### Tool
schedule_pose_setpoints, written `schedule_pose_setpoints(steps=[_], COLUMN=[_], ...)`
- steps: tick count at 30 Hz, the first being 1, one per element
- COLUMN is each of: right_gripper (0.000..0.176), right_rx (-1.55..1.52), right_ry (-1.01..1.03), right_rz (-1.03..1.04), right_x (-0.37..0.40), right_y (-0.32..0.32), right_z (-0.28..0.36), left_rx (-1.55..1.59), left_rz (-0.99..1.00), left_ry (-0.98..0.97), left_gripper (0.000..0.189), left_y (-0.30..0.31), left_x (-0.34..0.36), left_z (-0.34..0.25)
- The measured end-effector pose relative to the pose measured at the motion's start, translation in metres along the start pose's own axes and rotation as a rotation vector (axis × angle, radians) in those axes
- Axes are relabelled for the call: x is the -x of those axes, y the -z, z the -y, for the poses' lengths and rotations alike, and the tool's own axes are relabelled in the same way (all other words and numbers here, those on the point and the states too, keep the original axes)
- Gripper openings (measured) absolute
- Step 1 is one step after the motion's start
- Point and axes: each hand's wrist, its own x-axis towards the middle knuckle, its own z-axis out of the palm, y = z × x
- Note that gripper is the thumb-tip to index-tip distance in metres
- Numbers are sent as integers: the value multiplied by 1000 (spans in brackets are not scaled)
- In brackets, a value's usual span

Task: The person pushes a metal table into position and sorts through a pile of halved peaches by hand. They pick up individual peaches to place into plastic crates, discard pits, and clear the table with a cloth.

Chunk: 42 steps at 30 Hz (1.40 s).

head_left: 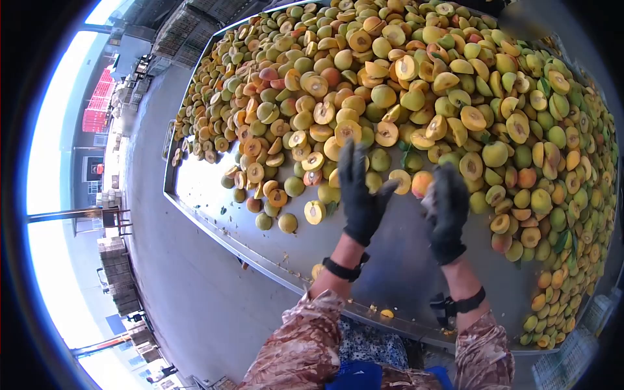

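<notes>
A large heap of halved and whole yellow-green fruit (383, 97) covers the far and right parts of a metal table (312, 250). My left hand (363, 195), in a dark glove, is at the near edge of the heap with its fingers stretched out and thumb apart; nothing shows in it. To its right, my right hand (447, 211), also gloved, has its fingers extended beside a reddish-orange fruit (421, 184). Something pale shows at its thumb side, too blurred to make out. A cut half (400, 182) lies between the hands.
The table's raised rim (253, 265) runs along the near left side, with small fruit scraps near it. Stacked crates (117, 266) stand beyond the floor at the left. More crates (569, 357) are at the lower right. A blurred dark shape is at the upper right.
</notes>
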Motion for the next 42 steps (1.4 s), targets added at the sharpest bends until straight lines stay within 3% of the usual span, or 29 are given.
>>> schedule_pose_setpoints(steps=[2, 4, 5, 6, 7, 9, 10, 11, 12, 13, 16, 18, 23, 26, 29, 31, 33, 36, 37, 38, 40, 41, 42], right_gripper=[47, 47, 47, 46, 46, 42, 39, 41, 44, 44, 42, 40, 41, 41, 43, 45, 44, 48, 48, 45, 42, 42, 45], right_rx=[-249, -359, -354, -341, -329, -189, 117, 138, 147, 142, 89, 116, 225, 263, 435, 441, 387, 551, 519, 426, 282, 224, 88], right_ry=[258, 585, 622, 648, 656, 720, 771, 827, 893, 904, 977, 955, 909, 864, 796, 755, 674, 639, 544, 541, 501, 474, 522], right_rz=[438, 780, 858, 943, 949, 763, 680, 582, 480, 391, 376, 455, 445, 360, 295, 325, 203, 280, 395, 324, 270, 287, 222], right_x=[65, 137, 162, 173, 166, 140, 120, 94, 62, 15, -51, -71, -143, -189, -235, -249, -256, -275, -282, -289, -283, -279, -261], right_y=[-34, -88, -108, -122, -139, -162, -179, -192, -208, -216, -239, -258, -295, -340, -376, -404, -425, -449, -445, -457, -455, -441, -424], right_z=[56, 114, 134, 147, 148, 137, 128, 113, 100, 96, 87, 82, 78, 69, 79, 82, 87, 95, 108, 106, 109, 114, 117], left_rx=[-334, -378, -284, -417, -442, -344, -350, -355, -334, -447, -311, -166, -145, -479, -352, -329, -275, -200, -122, -67, -48, -152, -472], left_rz=[-125, -331, -459, -474, -468, -443, -384, -319, -344, -368, -461, -507, -527, -424, -281, -240, -135, 3, 47, 65, -177, -334, -394], left_ry=[165, 473, 732, 859, 915, 889, 945, 998, 826, 816, 864, 537, 584, 540, 666, 700, 787, 674, 605, 487, 312, 237, 243], left_gripper=[81, 69, 72, 84, 87, 88, 86, 84, 87, 87, 83, 85, 90, 94, 109, 108, 108, 97, 91, 73, 55, 44, 42], left_y=[70, 126, 148, 167, 176, 172, 169, 167, 158, 135, 111, 92, 69, 73, 82, 86, 89, 109, 119, 138, 175, 193, 217], left_x=[49, 111, 129, 153, 158, 156, 125, 91, 84, 74, -6, -41, -114, -154, -204, -232, -252, -275, -266, -251, -196, -159, -121], left_z=[65, 152, 171, 208, 228, 274, 260, 246, 274, 303, 287, 297, 325, 351, 373, 386, 398, 437, 448, 434, 399, 385, 369])
